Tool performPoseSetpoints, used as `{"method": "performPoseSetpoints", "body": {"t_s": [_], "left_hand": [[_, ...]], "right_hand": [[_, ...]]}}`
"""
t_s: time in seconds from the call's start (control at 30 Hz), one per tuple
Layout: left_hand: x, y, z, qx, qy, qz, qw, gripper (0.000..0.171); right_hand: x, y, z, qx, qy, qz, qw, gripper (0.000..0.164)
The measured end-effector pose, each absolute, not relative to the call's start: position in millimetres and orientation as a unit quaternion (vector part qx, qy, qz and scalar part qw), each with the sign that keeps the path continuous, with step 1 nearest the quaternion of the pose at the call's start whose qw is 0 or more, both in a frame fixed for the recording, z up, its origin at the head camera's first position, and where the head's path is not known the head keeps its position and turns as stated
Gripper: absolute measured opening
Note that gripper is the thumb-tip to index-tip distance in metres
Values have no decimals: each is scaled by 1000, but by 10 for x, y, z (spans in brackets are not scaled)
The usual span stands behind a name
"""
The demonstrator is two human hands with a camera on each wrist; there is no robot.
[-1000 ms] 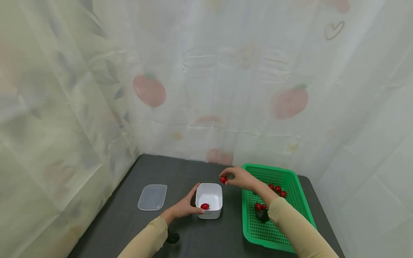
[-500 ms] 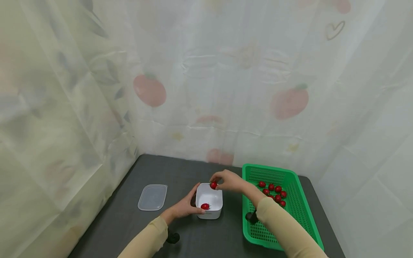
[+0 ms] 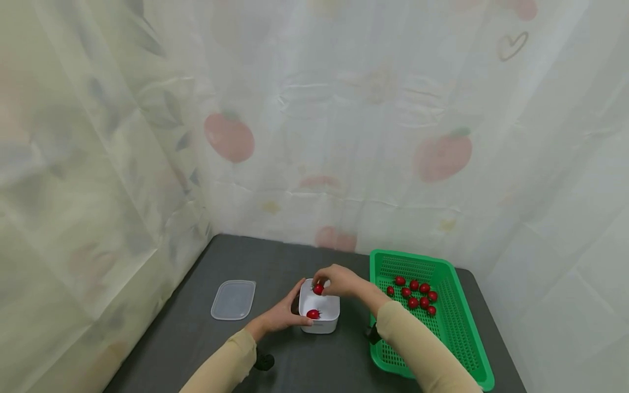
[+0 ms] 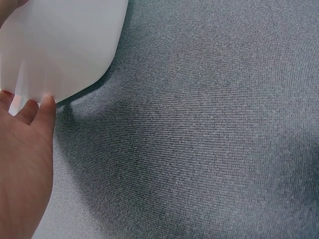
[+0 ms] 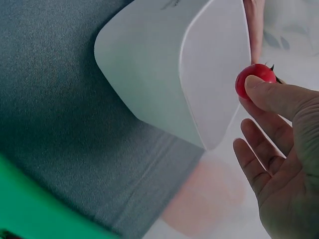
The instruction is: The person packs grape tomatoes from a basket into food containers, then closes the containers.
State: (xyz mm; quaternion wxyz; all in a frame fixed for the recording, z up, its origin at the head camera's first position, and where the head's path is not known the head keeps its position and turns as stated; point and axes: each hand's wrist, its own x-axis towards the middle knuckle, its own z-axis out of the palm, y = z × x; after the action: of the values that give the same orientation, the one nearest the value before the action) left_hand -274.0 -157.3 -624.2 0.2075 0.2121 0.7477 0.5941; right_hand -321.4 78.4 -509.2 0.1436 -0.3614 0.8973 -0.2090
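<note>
Left hand (image 3: 280, 316) grips white container (image 3: 328, 304); right hand (image 3: 340, 280) pinches tomato (image 3: 318, 290) at its opening; green basket (image 3: 453, 338) near worktop's (image 3: 282, 259) right edge.

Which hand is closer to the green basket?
The right hand. It pinches a tomato at the white box, to the left of the green basket; the left hand grips the box's left side, farther from the basket.

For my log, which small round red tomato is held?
The red tomato pinched in the right hand; the others lie in the square white container or green plastic basket.
</note>
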Motion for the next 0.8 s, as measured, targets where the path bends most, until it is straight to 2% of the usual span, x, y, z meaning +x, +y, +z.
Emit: {"method": "performPoseSetpoints", "body": {"t_s": [0.3,0.57,0.8], "left_hand": [[-2747,-1585,-6258,218,739,602,209,114],[-2753,-1583,-6271,222,731,610,210,116],[-2747,-1584,-6259,222,736,605,208,115]], "right_hand": [[-3148,636,-5150,-359,915,-130,126,25],[-3112,599,-5166,-354,919,-119,130,24],[-3108,606,-5175,-348,922,-107,129,31]]}}
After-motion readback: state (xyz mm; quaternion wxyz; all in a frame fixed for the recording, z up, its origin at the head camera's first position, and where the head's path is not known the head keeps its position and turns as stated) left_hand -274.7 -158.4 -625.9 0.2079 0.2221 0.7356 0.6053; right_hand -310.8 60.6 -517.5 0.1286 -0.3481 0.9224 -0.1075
